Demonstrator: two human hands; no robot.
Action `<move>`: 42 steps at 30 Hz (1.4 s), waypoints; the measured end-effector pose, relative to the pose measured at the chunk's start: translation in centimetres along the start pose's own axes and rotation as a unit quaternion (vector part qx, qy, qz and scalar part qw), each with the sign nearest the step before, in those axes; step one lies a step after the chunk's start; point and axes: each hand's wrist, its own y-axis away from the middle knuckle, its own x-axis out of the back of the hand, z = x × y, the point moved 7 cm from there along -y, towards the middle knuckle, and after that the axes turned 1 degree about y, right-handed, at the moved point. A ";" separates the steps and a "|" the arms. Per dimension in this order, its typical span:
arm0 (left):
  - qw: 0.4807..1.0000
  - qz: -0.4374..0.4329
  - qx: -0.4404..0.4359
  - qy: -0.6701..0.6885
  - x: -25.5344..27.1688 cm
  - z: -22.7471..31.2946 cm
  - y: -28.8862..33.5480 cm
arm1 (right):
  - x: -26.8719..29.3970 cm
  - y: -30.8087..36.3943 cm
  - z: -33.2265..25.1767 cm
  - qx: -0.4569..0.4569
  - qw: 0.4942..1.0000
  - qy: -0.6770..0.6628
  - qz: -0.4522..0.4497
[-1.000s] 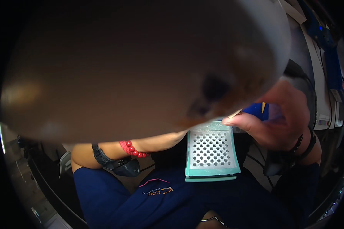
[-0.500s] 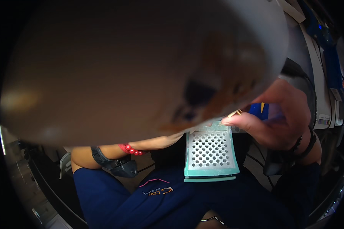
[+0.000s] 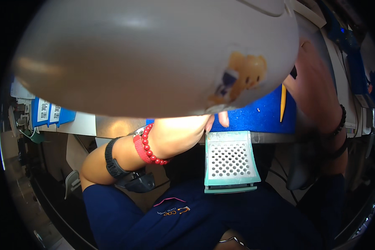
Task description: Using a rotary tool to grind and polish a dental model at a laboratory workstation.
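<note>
A large pale rounded shell (image 3: 154,62) with a cartoon bear sticker (image 3: 248,75) fills the upper view and hides much of both hands. My left hand (image 3: 181,135) reaches under it, a red bead bracelet (image 3: 146,141) at the wrist. Two of its fingertips show over the near edge of a blue mat (image 3: 250,114); whether they grip anything is hidden. My right hand (image 3: 314,83), smeared by motion, is beyond the shell's right side, its fingers partly covered. Close to them is a small dark thing I cannot make out. Below my left fingertips, a perforated plate in a teal frame (image 3: 231,160) juts toward me.
A yellow pointed stick (image 3: 283,104) lies on the blue mat. Blue labelled bins (image 3: 50,112) stand at the left. A dark armrest-like pad (image 3: 139,183) is beneath my left forearm. Blue equipment (image 3: 362,83) and cables line the right side.
My right hand has moved up and away from the perforated plate; the small gold-coloured piece it pinched no longer shows. The shell sits higher in view, uncovering the blue mat and more of my left hand.
</note>
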 end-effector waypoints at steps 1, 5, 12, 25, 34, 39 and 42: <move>1.000 -0.004 0.000 0.005 -0.1 0.0 0.0 | -0.2 0.1 0.3 0.028 0.998 0.056 0.000; 1.000 -0.017 0.004 0.009 -0.4 -0.3 0.0 | -1.3 0.3 1.4 0.049 0.991 0.119 -0.038; 0.999 -0.045 0.005 -0.019 -0.5 0.0 0.1 | 0.6 -0.1 -0.2 0.037 0.997 0.059 0.043; 0.989 -0.030 -0.135 -0.047 -1.3 2.7 0.0 | 0.2 1.3 -4.6 0.147 0.989 -0.021 0.016; 0.989 -0.042 -0.128 -0.055 -1.3 2.2 0.0 | -0.2 1.5 -4.5 0.134 0.991 -0.024 -0.013; 0.989 -0.044 -0.128 -0.054 -1.2 2.0 0.0 | -0.3 1.5 -4.5 0.137 0.990 -0.020 -0.017; 0.989 -0.044 -0.129 -0.053 -1.1 1.9 0.0 | -0.4 1.5 -4.5 0.135 0.990 -0.015 -0.024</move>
